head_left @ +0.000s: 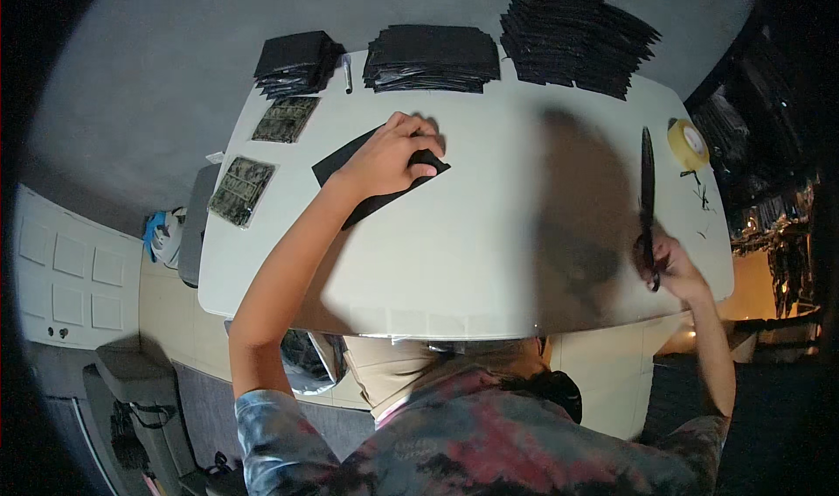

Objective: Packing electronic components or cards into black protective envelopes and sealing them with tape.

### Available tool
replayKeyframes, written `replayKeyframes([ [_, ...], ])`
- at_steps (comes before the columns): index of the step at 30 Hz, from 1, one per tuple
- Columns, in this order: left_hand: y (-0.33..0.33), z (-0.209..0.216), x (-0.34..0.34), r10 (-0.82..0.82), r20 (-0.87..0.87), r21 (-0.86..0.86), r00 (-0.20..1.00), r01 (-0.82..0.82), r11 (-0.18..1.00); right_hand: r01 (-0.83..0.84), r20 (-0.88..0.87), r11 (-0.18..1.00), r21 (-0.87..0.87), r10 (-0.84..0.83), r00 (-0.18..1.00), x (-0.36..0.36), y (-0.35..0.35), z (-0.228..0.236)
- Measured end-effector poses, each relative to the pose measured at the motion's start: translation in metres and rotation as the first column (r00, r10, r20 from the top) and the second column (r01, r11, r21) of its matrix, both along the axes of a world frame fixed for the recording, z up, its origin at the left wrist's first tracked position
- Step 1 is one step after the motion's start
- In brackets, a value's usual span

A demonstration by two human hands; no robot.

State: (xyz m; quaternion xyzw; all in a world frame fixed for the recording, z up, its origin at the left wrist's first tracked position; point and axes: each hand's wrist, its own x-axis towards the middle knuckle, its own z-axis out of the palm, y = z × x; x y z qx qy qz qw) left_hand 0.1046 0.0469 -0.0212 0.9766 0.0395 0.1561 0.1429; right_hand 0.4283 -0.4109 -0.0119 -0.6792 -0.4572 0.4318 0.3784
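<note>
A flat black piece (pixel 336 166), maybe fabric or a pouch, lies slanted on the white table left of the middle. Over its right end is my left hand (pixel 393 155), fingers curled and thumb against the piece, gripping it near the corner. Part of the piece is hidden beneath that hand. At the table's right side my right hand (pixel 671 264) is closed around the handles of dark scissors (pixel 648 177). Their long blades point to the far side and look shut.
Along the far edge stand black stacks: a small one (pixel 295 59), a wide one (pixel 431 57) and a tall one (pixel 577 37). A marker (pixel 347 74) lies between two. Two camouflage packets (pixel 286 119) (pixel 243 192) are at left. Yellow tape (pixel 689 144) and dark scraps (pixel 701 192) lie right.
</note>
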Motion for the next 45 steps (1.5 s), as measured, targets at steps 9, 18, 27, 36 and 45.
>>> replayKeyframes([
  [9,-0.008,0.01,-0.002,0.0,-0.004,-0.096,1.0,0.0,0.995,-0.251,-0.524,0.96,-0.128,0.149,0.838,-0.119,0.095,0.02],
  [18,-0.047,0.003,-0.02,0.173,-0.093,0.093,0.981,-0.164,0.982,-0.3,-0.625,0.896,-0.327,0.033,0.78,-0.128,0.133,0.024],
  [27,-0.048,-0.017,-0.016,0.195,0.061,0.325,0.979,-0.204,0.923,-0.268,-0.54,0.884,-0.383,0.021,0.842,-0.148,0.149,0.027],
  [36,-0.05,-0.028,-0.018,0.149,0.15,0.426,0.977,-0.2,0.883,-0.194,-0.499,0.908,-0.37,-0.019,0.866,-0.156,0.16,0.031],
  [45,-0.052,-0.03,-0.02,0.088,0.189,0.465,0.978,-0.168,0.869,-0.244,-0.415,0.908,-0.34,0.088,0.906,-0.155,0.167,0.024],
])
